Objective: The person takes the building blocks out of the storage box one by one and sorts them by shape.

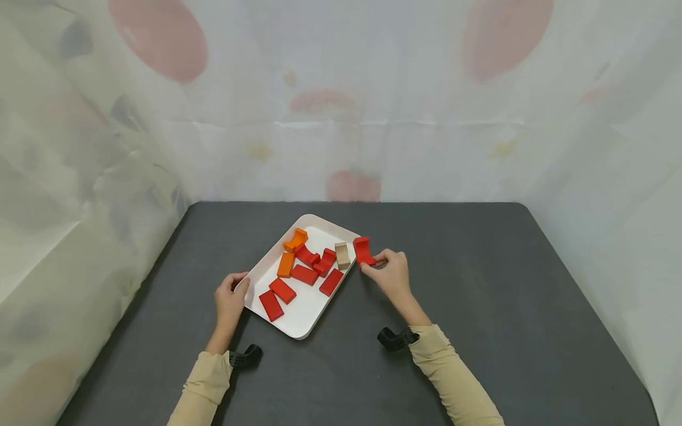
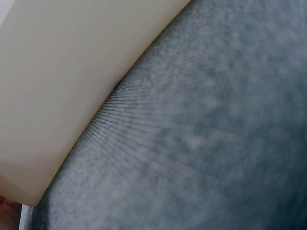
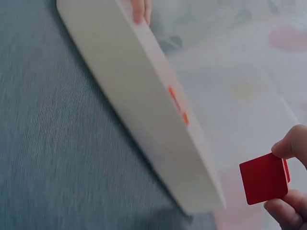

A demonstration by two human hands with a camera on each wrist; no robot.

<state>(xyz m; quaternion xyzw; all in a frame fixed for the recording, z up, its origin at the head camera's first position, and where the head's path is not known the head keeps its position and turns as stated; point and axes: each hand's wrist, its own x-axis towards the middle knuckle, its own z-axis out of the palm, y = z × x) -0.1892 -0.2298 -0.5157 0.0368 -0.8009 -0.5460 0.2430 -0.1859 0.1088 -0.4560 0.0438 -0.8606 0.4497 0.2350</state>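
Note:
A white tray [image 1: 303, 316] lies slanted on the dark table, holding several red, orange and plain wooden blocks. At its left corner my left hand [image 1: 230, 299] grips the rim, thumb over the edge. Just past the right rim, my right hand [image 1: 391, 273] pinches a red block [image 1: 363, 251] with a curved hollow, between thumb and fingers. In the right wrist view this red block [image 3: 264, 178] shows a flat square side, apart from the tray wall [image 3: 139, 110]. The left wrist view shows mostly the tray's outer wall [image 2: 72, 72], with a bit of hand at the lower left.
Inside the tray, a plain wooden block [image 1: 342, 256] sits by the right rim and an orange block [image 1: 285, 264] toward the left. Red rectangular blocks [image 1: 272, 305] lie nearer the front. Patterned curtains [image 1: 415, 160] enclose the dark table [image 1: 506, 307] at the back and sides.

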